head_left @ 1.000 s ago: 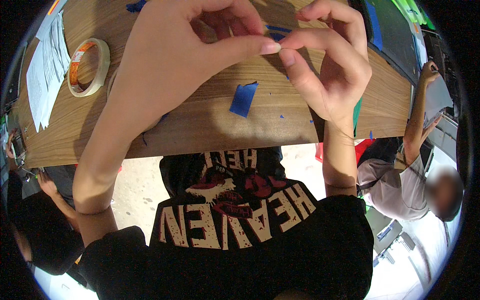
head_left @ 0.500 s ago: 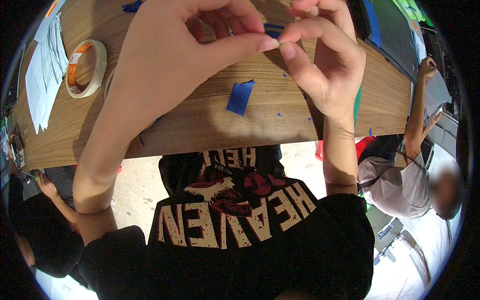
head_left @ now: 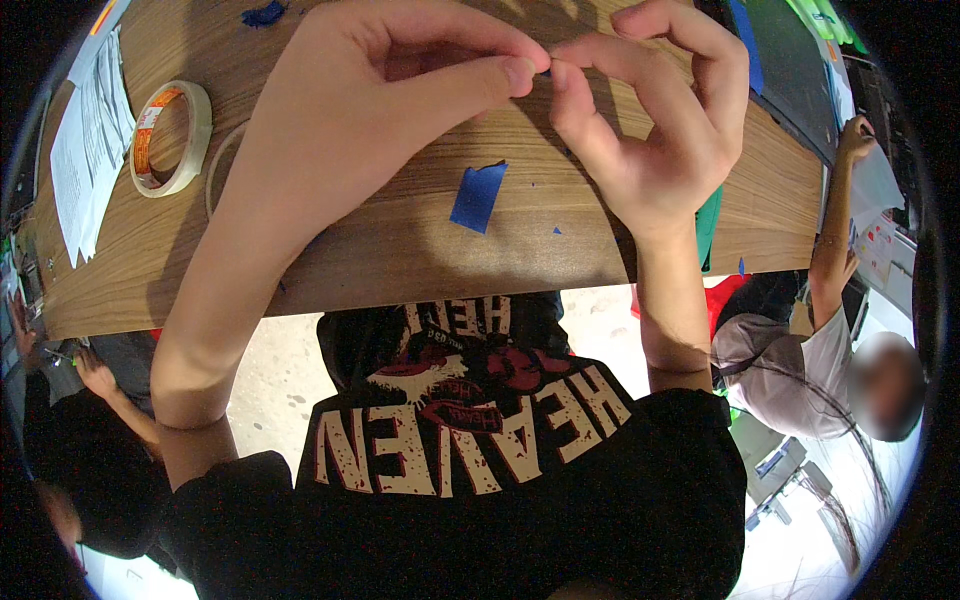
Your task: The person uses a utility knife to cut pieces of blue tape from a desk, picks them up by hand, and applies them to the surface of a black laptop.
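Both hands are raised over the wooden table (head_left: 520, 260), their fingertips meeting at the top middle. My left hand (head_left: 350, 140) is closed in a pinch of thumb and forefinger. Opposite it, my right hand (head_left: 670, 150) also pinches with thumb and forefinger, its other fingers curled loosely apart. A tiny dark speck shows where the fingertips meet, too small to name. Below them a torn piece of blue tape (head_left: 479, 197) lies on the table, with small blue scraps (head_left: 557, 231) nearby.
To the left lie a roll of cream masking tape (head_left: 203, 135) and paper sheets (head_left: 85, 160). A crumpled blue scrap (head_left: 264, 14) sits farther back. Something green (head_left: 708, 228) shows beside my right wrist. A dark panel (head_left: 790, 75) stands at right. Other people (head_left: 785, 370) are on both sides.
My right hand has shifted slightly right and turned, its fingers spreading more. My left fingertips have moved slightly left. The pinch point is a little higher. The tape piece lies still.
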### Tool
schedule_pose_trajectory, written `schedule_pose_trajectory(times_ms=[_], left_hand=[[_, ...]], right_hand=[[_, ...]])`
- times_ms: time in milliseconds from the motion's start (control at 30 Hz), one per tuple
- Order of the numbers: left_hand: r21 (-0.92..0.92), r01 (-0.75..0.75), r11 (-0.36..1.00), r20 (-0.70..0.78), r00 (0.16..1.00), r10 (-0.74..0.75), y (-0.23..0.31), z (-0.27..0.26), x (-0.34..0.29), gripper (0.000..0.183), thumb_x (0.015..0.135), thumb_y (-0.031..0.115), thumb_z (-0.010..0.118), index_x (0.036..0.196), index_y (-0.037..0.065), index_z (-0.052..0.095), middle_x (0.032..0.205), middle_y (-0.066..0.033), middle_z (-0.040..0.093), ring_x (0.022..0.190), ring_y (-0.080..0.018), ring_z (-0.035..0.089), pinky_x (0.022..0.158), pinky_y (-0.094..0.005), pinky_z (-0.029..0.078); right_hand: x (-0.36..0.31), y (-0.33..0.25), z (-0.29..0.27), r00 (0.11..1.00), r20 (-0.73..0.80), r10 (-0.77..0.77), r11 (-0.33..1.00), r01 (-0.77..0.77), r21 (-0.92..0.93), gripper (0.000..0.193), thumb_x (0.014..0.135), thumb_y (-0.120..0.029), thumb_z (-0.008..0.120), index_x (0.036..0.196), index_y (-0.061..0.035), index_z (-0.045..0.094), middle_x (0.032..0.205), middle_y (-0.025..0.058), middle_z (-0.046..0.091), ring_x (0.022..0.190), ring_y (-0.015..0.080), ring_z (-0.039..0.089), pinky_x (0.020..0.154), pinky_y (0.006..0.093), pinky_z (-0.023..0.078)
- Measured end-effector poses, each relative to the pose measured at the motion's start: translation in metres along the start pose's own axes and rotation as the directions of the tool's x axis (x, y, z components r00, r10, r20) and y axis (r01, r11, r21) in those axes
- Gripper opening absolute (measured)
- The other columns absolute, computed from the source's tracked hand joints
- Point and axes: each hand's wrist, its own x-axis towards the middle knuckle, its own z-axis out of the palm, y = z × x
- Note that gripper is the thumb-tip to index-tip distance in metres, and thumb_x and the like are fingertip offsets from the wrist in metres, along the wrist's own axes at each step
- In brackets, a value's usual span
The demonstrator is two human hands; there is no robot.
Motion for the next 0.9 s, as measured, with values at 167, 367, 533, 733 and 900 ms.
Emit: schedule_pose_trajectory(times_ms=[167, 367, 533, 733, 900], left_hand=[[0.007, -0.003, 1.000, 0.002, 1.000, 0.003, -0.002, 0.002, 0.002, 0.021, 0.086, 0.017, 0.066, 0.102, 0.004, 0.069, 0.090, -0.0031, 0.069, 0.079, -0.0065, 0.058, 0.072, -0.0208, 0.045], [-0.016, -0.015, 1.000, -0.040, 0.999, 0.014, -0.003, 0.001, 0.002, 0.021, 0.085, 0.018, 0.067, 0.101, 0.004, 0.070, 0.088, -0.0022, 0.069, 0.078, -0.0062, 0.058, 0.072, -0.0202, 0.045], [0.011, -0.085, 0.996, -0.072, 0.994, 0.085, -0.011, 0.008, 0.007, 0.019, 0.086, 0.017, 0.067, 0.099, 0.004, 0.069, 0.089, -0.0014, 0.068, 0.078, -0.0058, 0.058, 0.071, -0.0190, 0.045], [-0.085, -0.120, 0.989, -0.124, 0.986, 0.109, -0.001, 0.013, 0.000, 0.011, 0.083, 0.007, 0.068, 0.090, 0.000, 0.065, 0.079, -0.0018, 0.064, 0.068, -0.0048, 0.056, 0.061, -0.0185, 0.044], [-0.136, -0.124, 0.983, -0.103, 0.988, 0.111, -0.002, 0.013, 0.000, 0.012, 0.084, 0.004, 0.067, 0.092, -0.003, 0.063, 0.082, -0.0024, 0.063, 0.072, -0.0038, 0.056, 0.063, -0.0171, 0.045]], right_hand=[[0.000, 0.000, 0.003, 0.990, 0.117, 0.078, 0.989, -0.062, -0.134, 0.017, 0.060, -0.007, 0.076, 0.076, -0.0065, 0.071, 0.089, 0.0107, 0.056, 0.077, 0.0209, 0.056, 0.066, 0.0288, 0.045], [0.035, -0.036, -0.017, 0.736, 0.584, 0.342, 0.790, 0.111, -0.603, 0.017, 0.062, -0.007, 0.074, 0.079, -0.0063, 0.072, 0.089, 0.0114, 0.057, 0.078, 0.0207, 0.057, 0.064, 0.0280, 0.046], [-0.008, 0.013, -0.007, 0.958, 0.283, 0.051, 0.972, 0.018, -0.235, 0.017, 0.064, -0.006, 0.068, 0.080, -0.0045, 0.072, 0.089, 0.0141, 0.057, 0.078, 0.0215, 0.057, 0.065, 0.0278, 0.046], [0.025, -0.025, -0.029, 0.789, 0.541, 0.291, 0.872, 0.014, -0.490, 0.021, 0.062, -0.007, 0.065, 0.081, -0.0021, 0.073, 0.089, 0.0149, 0.056, 0.078, 0.0220, 0.056, 0.066, 0.0284, 0.046], [0.029, -0.028, -0.026, 0.803, 0.528, 0.277, 0.880, 0.008, -0.475, 0.021, 0.063, -0.007, 0.064, 0.081, -0.0012, 0.072, 0.089, 0.0147, 0.056, 0.079, 0.0220, 0.055, 0.069, 0.0295, 0.046]])
